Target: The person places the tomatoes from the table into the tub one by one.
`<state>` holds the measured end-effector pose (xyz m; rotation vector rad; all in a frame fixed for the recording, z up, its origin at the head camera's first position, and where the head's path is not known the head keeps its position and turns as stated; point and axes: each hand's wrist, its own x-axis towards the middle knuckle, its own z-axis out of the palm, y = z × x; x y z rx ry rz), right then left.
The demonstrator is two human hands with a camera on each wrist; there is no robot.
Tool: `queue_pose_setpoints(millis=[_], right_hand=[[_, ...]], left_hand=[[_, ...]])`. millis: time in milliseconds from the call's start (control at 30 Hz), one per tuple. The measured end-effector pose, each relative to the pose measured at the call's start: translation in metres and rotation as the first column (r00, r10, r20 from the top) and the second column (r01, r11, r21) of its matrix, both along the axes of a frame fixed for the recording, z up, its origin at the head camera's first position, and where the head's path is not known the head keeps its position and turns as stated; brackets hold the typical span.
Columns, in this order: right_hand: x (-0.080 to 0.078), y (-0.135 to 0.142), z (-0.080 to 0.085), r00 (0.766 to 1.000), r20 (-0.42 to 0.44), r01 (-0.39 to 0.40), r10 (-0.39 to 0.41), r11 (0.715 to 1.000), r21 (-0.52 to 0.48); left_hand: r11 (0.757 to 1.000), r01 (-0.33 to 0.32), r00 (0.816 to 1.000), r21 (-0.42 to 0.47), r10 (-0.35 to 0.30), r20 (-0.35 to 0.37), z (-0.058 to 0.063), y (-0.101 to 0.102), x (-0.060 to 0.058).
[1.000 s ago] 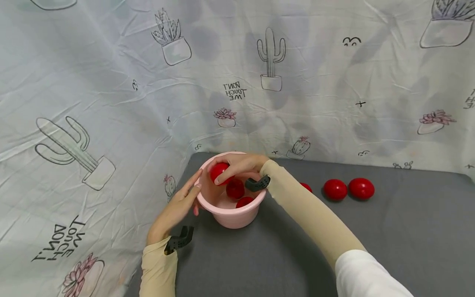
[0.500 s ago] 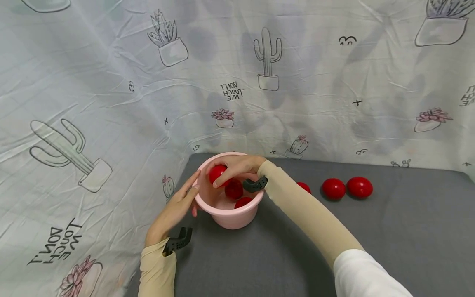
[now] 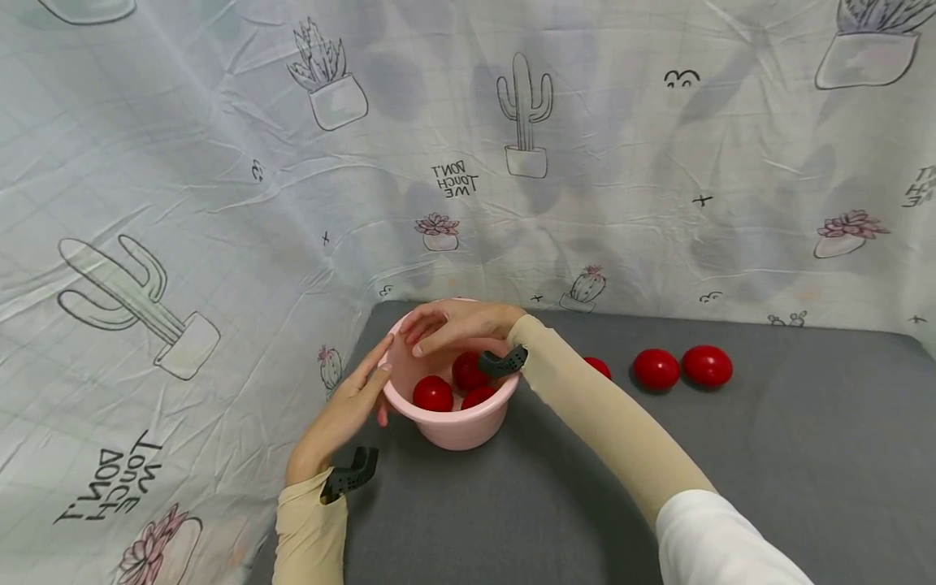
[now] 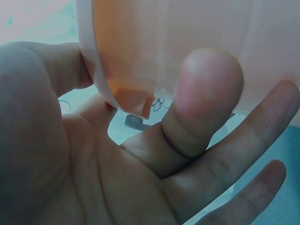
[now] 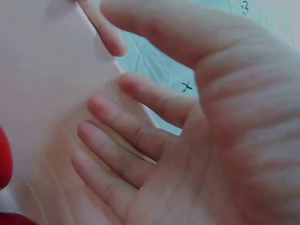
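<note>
A pink plastic tub (image 3: 459,435) stands on the dark table, with three glossy red balls inside: one near the front left (image 3: 433,394), one in the middle (image 3: 470,371), one partly hidden at the front right (image 3: 478,396). My left hand (image 3: 358,398) holds the tub's left rim; in the left wrist view its thumb (image 4: 65,65) lies against the rim while other fingers reach along the outer wall. Over the tub's inside, my right hand (image 3: 457,325) hangs with spread, loosely bent fingers (image 5: 126,126) and nothing in them.
To the right on the grey table (image 3: 556,504) lie two red balls, one (image 3: 656,370) close beside the other (image 3: 708,366). Another red ball (image 3: 598,366) is half hidden behind my right forearm. A cactus-print curtain (image 3: 621,162) borders the back and left.
My right hand has let go of a red ball, which now lies at the tub's front left. The middle ball has shifted slightly. My left hand stays on the rim.
</note>
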<state>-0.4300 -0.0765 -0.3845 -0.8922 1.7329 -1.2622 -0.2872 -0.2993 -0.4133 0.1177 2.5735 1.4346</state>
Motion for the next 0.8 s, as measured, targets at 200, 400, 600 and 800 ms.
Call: queue_pose_setpoints(millis=[200, 400, 600, 800], right_hand=[[0.0, 0.003, 0.002, 0.991, 0.136, 0.02, -0.001, 0.99, -0.139], [-0.006, 0.015, 0.017, 0.979, 0.2, 0.093, -0.024, 0.935, -0.343], [-0.003, 0.05, 0.049, 0.979, 0.171, 0.182, -0.113, 0.864, -0.47], [0.016, 0.126, 0.07, 0.983, 0.097, 0.183, -0.157, 0.769, -0.612]], left_hand=[[1.0, 0.005, 1.0, 0.009, -0.005, 0.016, 0.003, 0.001, 0.001], [1.0, -0.003, 1.0, 0.021, 0.003, 0.016, 0.003, -0.001, 0.001], [0.999, 0.005, 1.0, 0.037, -0.005, 0.013, 0.004, -0.001, 0.002], [0.999, 0.024, 0.999, 0.043, -0.026, 0.044, 0.006, 0.001, 0.005]])
